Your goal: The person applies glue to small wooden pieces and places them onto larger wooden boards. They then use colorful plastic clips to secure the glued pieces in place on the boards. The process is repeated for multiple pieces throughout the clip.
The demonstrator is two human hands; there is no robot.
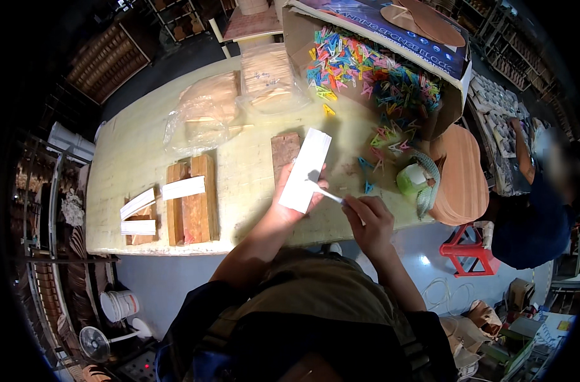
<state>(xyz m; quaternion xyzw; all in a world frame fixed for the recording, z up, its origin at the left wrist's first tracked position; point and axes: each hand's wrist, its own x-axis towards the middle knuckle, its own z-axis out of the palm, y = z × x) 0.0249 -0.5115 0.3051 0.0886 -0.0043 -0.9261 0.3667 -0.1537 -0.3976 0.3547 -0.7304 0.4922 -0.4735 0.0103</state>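
My left hand (285, 205) holds a bundle of long white strips (314, 153) tilted above the table, its fingers wrapped round the sides. In my right hand (374, 226) is a slim white brush (330, 195), pinched between thumb and fingers. The brush's tip meets the face of the strips near their lower half. Behind the left hand lies a reddish-brown block (285, 148). A green tub (411, 181) with something white in it stands to the right of the hands.
Wooden blocks (204, 213) bearing white strips sit at the left. Bagged thin wood pieces (207, 99) lie farther back. A tipped cardboard box (455, 105) spills coloured mini clothespins (350, 63). Guitar-shaped boards (462, 175) overhang the right edge, near a red stool (465, 251). Another person works at right.
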